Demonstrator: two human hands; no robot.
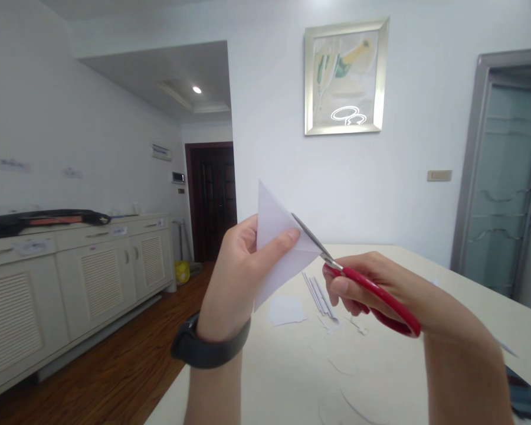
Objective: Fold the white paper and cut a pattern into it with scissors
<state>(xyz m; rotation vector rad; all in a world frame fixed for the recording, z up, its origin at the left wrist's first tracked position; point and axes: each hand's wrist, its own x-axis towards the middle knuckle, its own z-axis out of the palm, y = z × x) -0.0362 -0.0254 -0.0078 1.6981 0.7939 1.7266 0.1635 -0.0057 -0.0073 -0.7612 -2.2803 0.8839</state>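
My left hand (243, 265), with a dark band at the wrist, pinches a folded white sheet of paper (272, 215) between thumb and fingers. The paper is a triangle held upright above the table, one corner pointing right. My right hand (371, 283) grips red-handled scissors (380, 295). Their blades (312, 235) lie along the paper's upper right edge, close to my left thumb. Whether the paper sits between the blades I cannot tell. Some fingers of both hands are hidden.
On the white table (287, 372) lie several thin paper rolls (318, 295), a white paper square (287, 311) and thin paper scraps (358, 327). A dark flat object (528, 395) is at the right edge. Cabinets (101, 271) line the left wall.
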